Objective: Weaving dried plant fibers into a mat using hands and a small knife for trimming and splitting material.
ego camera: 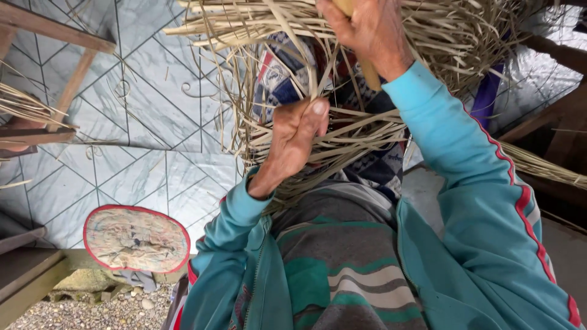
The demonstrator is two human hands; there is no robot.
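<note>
A big bundle of dry, pale straw-like strips (391, 131) lies across my lap and fans out toward the top of the view. My left hand (295, 142) is closed around a bunch of these strips near the middle, thumb pointing up. Higher up, my right hand (369, 29) is shut on a yellowish wooden stick (369, 74), which pokes out below the fist into the strips. Both arms wear teal sleeves with red and white stripes. A blue, white and red patterned cloth (278, 79) shows under the bundle.
The floor is grey tile with a diamond pattern (140, 104). A round flat cushion with a red rim (136, 238) lies at the lower left, by gravel (92, 311). Wooden furniture legs (73, 85) stand at the upper left and dark wooden beams (550, 122) at the right.
</note>
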